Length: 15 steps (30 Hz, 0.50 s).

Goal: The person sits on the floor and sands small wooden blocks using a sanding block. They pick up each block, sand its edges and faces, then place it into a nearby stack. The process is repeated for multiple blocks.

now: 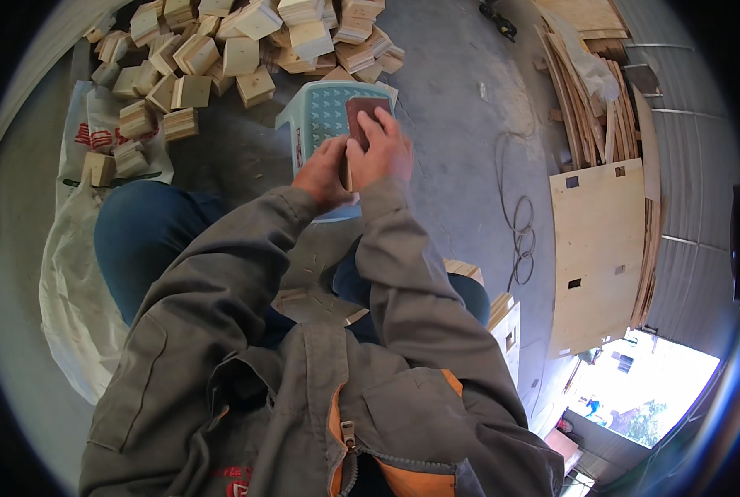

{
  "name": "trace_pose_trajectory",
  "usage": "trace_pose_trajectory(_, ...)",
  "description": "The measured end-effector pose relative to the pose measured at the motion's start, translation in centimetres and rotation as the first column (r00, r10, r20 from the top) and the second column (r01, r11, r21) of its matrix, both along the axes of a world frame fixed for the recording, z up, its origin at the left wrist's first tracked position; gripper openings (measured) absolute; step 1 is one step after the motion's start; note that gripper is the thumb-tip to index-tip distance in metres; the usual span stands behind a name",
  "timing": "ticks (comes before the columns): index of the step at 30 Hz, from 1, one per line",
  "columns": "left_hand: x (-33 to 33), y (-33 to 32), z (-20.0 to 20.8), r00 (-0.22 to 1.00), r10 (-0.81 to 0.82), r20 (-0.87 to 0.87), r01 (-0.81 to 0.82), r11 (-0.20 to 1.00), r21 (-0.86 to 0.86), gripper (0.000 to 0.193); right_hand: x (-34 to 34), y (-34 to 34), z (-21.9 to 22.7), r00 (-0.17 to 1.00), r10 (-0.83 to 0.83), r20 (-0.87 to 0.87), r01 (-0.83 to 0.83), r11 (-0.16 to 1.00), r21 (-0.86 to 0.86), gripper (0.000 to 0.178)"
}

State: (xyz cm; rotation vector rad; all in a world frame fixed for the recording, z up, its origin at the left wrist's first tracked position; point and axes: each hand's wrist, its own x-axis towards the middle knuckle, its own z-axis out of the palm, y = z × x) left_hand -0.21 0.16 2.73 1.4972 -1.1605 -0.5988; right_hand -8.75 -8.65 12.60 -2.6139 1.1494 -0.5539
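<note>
In front of me, over a pale blue-green plastic stool (319, 108), both my hands are closed around a flat, rectangular reddish-brown piece (360, 114). My right hand (382, 151) lies over its near right part, fingers on the brown face. My left hand (325, 172) grips low on the left side, thumb toward the right hand. A narrow tan edge shows between the two hands. Most of the piece's near end is hidden by my fingers, so I cannot tell whether a second piece lies beneath. The stool stands just beyond my knees.
Many small layered wooden blocks (241, 56) are heaped beyond the stool to the left. A white woven sack (78, 290) lies beside my left knee. On the right are a coiled cable (522, 240), a plywood sheet (599, 257) and stacked boards (581, 108).
</note>
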Motion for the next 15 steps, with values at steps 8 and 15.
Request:
trace_pose_trajectory(8, 0.0, 0.3, 0.1, 1.0, -0.003, 0.013, 0.003, 1.0, 0.025, 0.108, -2.0, 0.8, -0.8, 0.998, 0.052, 0.02, -0.051, 0.998, -0.02, 0.053)
trace_pose_trajectory(15, -0.1, 0.0, 0.5, 1.0, 0.019, 0.016, -0.019, 0.999, 0.032, 0.103, -11.3, 9.7, -0.1, 0.995, 0.101, 0.028, -0.099, 0.994, -0.048, 0.058)
